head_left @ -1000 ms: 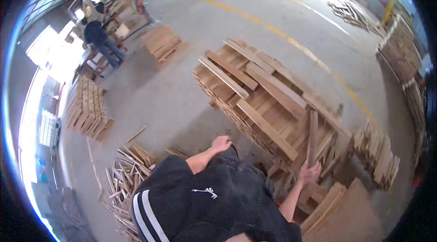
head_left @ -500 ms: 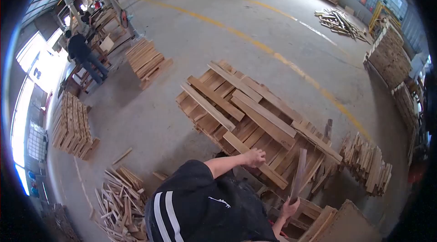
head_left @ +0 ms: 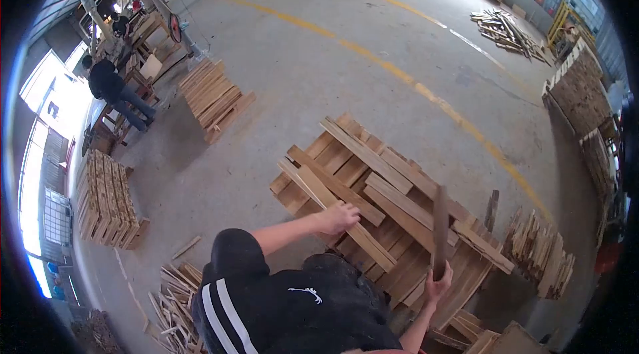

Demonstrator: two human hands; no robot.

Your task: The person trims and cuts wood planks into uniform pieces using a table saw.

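My left hand is closed on a light wooden plank lying aslant on top of a stack of boards. That plank lies close beside another pale plank. In my right hand a narrow, darker wooden slat stands nearly upright, gripped near its lower end. Several other loose planks, such as a brown plank and a greyish plank, rest across the stack. My left fingertips are partly hidden behind the hand.
Upright wood pieces stand right of the stack, and a scrap pile lies at lower left. Further off are a stacked pallet of boards, another stack, a heap of slats and a person by a bench.
My left hand has shifted left with the plank, bringing it beside the pale plank. My right hand has raised the slat over the stack. The camera view has shifted slightly.
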